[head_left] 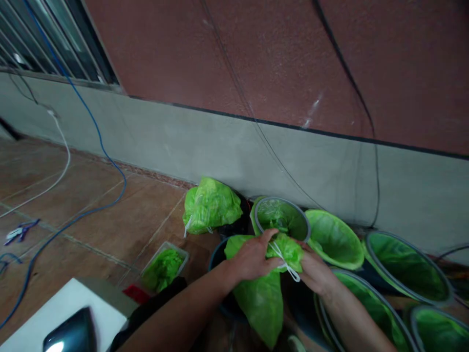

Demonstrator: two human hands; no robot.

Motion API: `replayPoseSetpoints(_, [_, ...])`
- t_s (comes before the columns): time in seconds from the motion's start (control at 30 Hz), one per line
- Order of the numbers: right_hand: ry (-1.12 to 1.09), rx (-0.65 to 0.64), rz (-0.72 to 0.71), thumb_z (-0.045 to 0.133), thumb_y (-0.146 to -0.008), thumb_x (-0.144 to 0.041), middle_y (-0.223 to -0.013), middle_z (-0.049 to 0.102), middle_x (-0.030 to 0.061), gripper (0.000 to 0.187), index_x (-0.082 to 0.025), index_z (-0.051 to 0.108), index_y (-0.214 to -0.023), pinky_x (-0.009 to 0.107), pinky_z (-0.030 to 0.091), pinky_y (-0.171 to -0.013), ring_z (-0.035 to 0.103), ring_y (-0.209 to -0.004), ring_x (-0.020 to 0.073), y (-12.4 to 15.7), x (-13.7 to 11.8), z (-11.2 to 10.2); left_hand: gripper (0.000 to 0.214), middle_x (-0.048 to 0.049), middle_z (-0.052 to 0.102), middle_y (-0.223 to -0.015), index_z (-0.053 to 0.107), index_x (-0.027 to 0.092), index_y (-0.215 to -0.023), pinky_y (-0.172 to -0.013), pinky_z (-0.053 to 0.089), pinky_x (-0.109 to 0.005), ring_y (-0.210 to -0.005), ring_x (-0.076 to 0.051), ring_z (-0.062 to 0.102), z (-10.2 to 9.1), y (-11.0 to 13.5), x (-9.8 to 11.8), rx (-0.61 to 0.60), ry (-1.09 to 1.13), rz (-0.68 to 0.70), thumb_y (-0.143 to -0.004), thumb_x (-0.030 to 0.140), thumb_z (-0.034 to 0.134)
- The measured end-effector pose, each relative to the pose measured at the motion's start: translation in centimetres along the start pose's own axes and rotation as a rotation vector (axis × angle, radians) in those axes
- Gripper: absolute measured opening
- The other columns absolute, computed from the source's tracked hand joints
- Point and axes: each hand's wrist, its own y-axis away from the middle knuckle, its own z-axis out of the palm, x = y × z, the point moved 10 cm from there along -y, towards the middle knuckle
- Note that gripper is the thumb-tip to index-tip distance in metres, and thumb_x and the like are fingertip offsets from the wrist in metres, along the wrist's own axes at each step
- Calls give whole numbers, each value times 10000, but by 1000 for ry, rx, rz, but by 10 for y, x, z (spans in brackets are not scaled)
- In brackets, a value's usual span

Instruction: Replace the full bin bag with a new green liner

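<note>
A green drawstring garbage bag [260,298] hangs between my hands, its lower part dangling over a dark bin [217,256]. My left hand [254,256] is closed on the bag's gathered top, thumb and fingers around the plastic. From the other side my right hand [309,266] grips the same top, its fingertips partly hidden by the plastic. A looped white drawstring [287,264] sticks out between the hands. Just behind them stands a bin with a grey rim ring [308,227] and a green liner inside.
Several more bins with green liners, such as one green-rimmed bin [335,239], stand along the wall to the right. A tied green bag [212,205] sits by the wall. A plastic tub [164,269] of green bags, a white box [76,313] and a blue cable [98,210] lie left.
</note>
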Motion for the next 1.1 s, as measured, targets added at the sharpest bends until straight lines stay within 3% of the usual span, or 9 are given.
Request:
replayPoseSetpoints(0.13, [21, -67, 16, 817, -670, -325, -954, 771, 67, 322, -230, 758, -972, 343, 547, -749, 708, -829, 231, 9, -15, 3, 258, -52, 726, -963, 643, 179, -1045, -825, 545, -326, -904, -230, 691, 11, -4, -8, -128, -50, -38, -834, 325, 622])
replayPoseSetpoints(0.23, [93, -121, -67, 745, -752, -340, -1301, 675, 85, 451, -287, 691, -1197, 399, 509, -948, 636, -1161, 272, 15, -38, -2, 119, -53, 702, -960, 635, 177, -848, -840, 532, -295, -928, -205, 673, 5, -6, 1, -47, -133, 37, -773, 125, 558])
replayPoseSetpoints(0.4, [351, -175, -81, 659, -844, -438, -1536, 467, 77, 682, -356, 425, -1480, 483, 365, -1140, 420, -1420, 277, 15, -30, -9, 112, -60, 676, -998, 608, 177, -835, -869, 527, -269, -975, -181, 642, -1, -1, 36, 89, -189, 290, -787, 112, 530])
replayPoseSetpoints(0.5, [489, -239, -97, 733, -784, -419, -1447, 551, 91, 713, -290, 490, -1441, 488, 338, -1163, 431, -1398, 294, 13, -14, 4, 139, -68, 672, -1046, 614, 175, -954, -900, 529, -279, -985, -183, 633, -7, 4, 48, 146, -165, 370, -832, 187, 548])
replayPoseSetpoints(0.57, [475, -271, -100, 775, -737, -385, -1283, 653, 85, 623, -258, 603, -1322, 479, 427, -1086, 532, -1273, 306, 11, -9, 17, 226, -77, 666, -1077, 609, 173, -1025, -895, 538, -278, -998, -187, 632, -16, 3, 46, 181, -134, 350, -807, 164, 549])
replayPoseSetpoints(0.8, [283, -307, -64, 799, -670, -279, -769, 701, -2, 189, -213, 732, -833, 348, 526, -788, 629, -783, 203, -20, -5, 79, 420, -89, 681, -1044, 645, 170, -1082, -876, 583, -347, -962, -226, 660, -69, -5, 12, 270, -53, 159, -680, 88, 552])
replayPoseSetpoints(0.9, [324, -336, -81, 739, -714, -281, -664, 662, -12, 90, -197, 705, -718, 307, 508, -704, 596, -680, 169, -52, -19, 110, 541, -118, 645, -1232, 650, 169, -1163, -1036, 513, -415, -1128, -267, 621, -111, 4, -6, 452, -22, 33, -648, 40, 546])
replayPoseSetpoints(1.0, [509, -243, -299, 695, -704, -248, -667, 630, -13, 56, -193, 704, -709, 256, 461, -623, 565, -658, 151, -98, -68, 132, 695, -135, 475, -1475, 566, 167, -1320, -1173, 376, -460, -1362, -292, 463, -156, 24, -25, 714, 53, -139, -643, 13, 533])
replayPoseSetpoints(1.1, [794, -168, -649, 657, -682, -203, -744, 624, 7, 68, -188, 716, -712, 251, 452, -646, 581, -717, 159, -143, -116, 161, 630, -131, 480, -1467, 540, 175, -1321, -1189, 352, -461, -1387, -266, 441, -179, 45, -44, 899, 155, -313, -709, 26, 528])
